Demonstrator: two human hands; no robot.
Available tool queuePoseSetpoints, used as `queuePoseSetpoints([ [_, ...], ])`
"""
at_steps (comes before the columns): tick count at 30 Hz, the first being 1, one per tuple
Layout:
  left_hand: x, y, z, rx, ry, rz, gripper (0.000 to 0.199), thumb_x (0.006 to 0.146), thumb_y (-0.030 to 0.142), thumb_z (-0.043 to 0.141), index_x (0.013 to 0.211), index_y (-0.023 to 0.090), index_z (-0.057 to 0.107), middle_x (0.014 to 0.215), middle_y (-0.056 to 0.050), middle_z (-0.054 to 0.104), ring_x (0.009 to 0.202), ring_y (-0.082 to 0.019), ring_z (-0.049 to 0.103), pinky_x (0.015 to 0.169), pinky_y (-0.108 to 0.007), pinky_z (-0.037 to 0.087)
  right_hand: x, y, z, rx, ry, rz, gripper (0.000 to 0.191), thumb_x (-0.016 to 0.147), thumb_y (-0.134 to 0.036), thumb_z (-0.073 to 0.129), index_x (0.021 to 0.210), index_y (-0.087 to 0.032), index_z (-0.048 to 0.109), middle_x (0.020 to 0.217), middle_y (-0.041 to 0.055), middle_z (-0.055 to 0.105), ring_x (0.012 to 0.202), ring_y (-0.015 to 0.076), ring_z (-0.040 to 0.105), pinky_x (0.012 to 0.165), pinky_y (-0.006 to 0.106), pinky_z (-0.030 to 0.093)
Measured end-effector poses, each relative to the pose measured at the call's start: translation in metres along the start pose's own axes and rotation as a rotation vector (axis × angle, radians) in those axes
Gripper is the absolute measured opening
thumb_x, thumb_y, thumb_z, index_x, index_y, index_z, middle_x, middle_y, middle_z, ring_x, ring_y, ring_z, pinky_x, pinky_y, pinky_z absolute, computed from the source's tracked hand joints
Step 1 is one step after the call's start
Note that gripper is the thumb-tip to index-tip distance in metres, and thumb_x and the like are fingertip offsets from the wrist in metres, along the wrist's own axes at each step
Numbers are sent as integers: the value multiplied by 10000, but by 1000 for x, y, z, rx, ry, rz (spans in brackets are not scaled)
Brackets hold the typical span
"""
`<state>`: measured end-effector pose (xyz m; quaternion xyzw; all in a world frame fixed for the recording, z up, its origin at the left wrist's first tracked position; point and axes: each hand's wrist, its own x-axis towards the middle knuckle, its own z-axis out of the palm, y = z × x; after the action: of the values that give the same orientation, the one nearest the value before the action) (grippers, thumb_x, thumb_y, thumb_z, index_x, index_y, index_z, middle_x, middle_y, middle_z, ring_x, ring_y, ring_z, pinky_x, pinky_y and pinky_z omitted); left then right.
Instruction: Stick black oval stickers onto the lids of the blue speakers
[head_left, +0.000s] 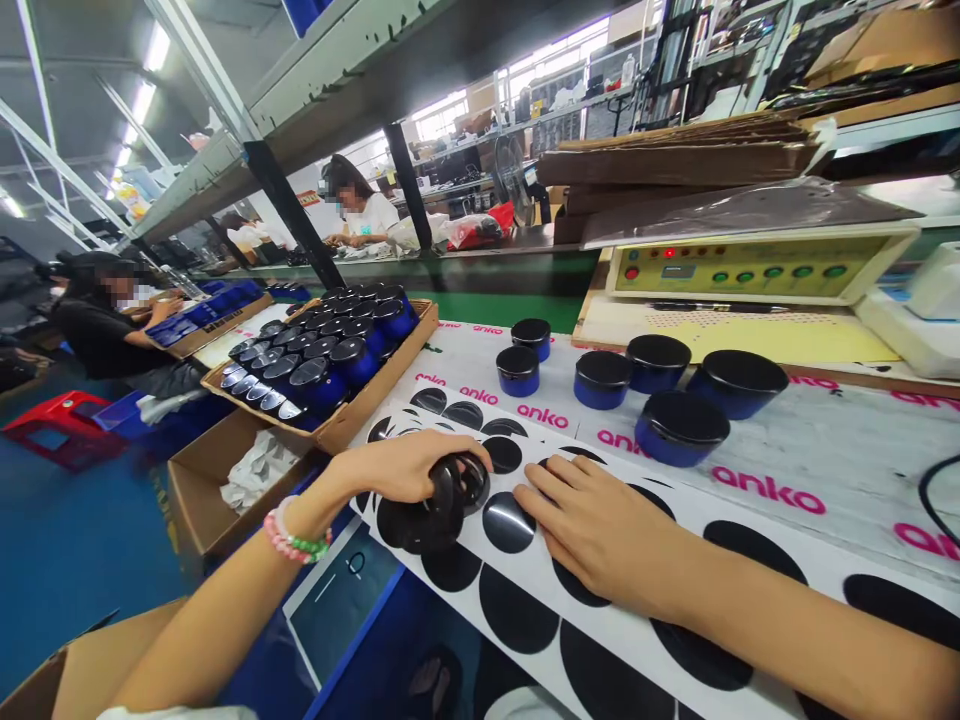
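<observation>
My left hand [409, 465], with a beaded bracelet at the wrist, is closed around a bunch of glossy black curled discs [448, 505], which look like peeled round stickers. Under both hands lies a white backing sheet [540, 570] with rows of black round stickers. My right hand [600, 525] rests flat on it, fingers stretched out. Its fingertips touch the edge of a shiny black round sticker [508, 524]. Beyond the sheet stand several blue round tins with black tops, among them a large tin [681, 430] and a small tin [517, 372].
A cardboard tray [382, 400] full of blue tins sits at the left. Below it is an open carton [202, 500] with crumpled paper. A control box [757, 268] with buttons stands at the back right. Co-workers sit farther off, one in a white shirt [375, 215].
</observation>
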<state>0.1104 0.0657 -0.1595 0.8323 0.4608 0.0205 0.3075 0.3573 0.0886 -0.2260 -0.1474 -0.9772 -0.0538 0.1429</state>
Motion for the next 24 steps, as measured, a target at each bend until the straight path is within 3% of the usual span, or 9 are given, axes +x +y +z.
queuePoseSetpoints([
  [5, 10, -5, 5, 280, -39, -8, 622, 591, -55, 398, 1143, 206, 516, 1179, -61, 517, 1000, -207, 582, 833, -282, 455, 5, -2, 3, 21, -1, 61, 144, 857, -189, 508, 989, -172, 563, 963, 71, 546, 851, 243, 448, 700, 380, 359],
  [10, 16, -1, -1, 401, -78, 38, 562, 598, -48, 415, 1079, 208, 553, 1088, -49, 544, 760, -175, 603, 652, -260, 443, 2, -1, 8, 103, 7, 110, 210, 888, -171, 453, 1073, -179, 553, 1034, 78, 532, 869, 244, 429, 729, 385, 356],
  [14, 9, -2, 0, 387, -24, 69, 459, 645, -61, 427, 1006, 184, 569, 1046, -58, 576, 945, -202, 554, 824, -288, 444, 1, -1, 10, 132, 17, 118, 215, 900, -170, 436, 1077, -176, 557, 1030, 82, 533, 874, 245, 426, 746, 388, 358],
  [16, -6, -8, 3, 316, 98, 43, 320, 734, -8, 461, 972, 179, 565, 1004, -61, 586, 1019, -207, 508, 885, -303, 433, 1, -2, 10, 130, 28, 120, 224, 898, -168, 437, 1085, -178, 559, 1026, 83, 538, 873, 245, 430, 741, 384, 359],
  [19, -42, -20, 11, 105, 374, -76, 120, 842, 157, 510, 945, 182, 566, 992, -62, 589, 1013, -193, 518, 903, -315, 444, 2, -2, 9, 116, 41, 121, 225, 888, -165, 446, 1076, -177, 569, 1026, 90, 546, 869, 247, 440, 730, 380, 361],
  [22, -81, -30, 16, -139, 588, -176, 145, 848, 246, 557, 984, 194, 557, 1136, -89, 590, 1115, -227, 527, 971, -378, 425, 3, -3, 9, 96, 40, 108, 241, 885, -157, 436, 1081, -168, 575, 1027, 101, 552, 861, 251, 451, 733, 392, 372],
  [24, -101, -31, 18, -334, 722, -184, 156, 829, 279, 598, 949, 201, 536, 1109, -89, 625, 1144, -262, 539, 963, -414, 442, 3, -2, 11, 80, 42, 99, 255, 883, -151, 433, 1092, -161, 577, 1021, 108, 558, 859, 256, 462, 734, 402, 386],
])
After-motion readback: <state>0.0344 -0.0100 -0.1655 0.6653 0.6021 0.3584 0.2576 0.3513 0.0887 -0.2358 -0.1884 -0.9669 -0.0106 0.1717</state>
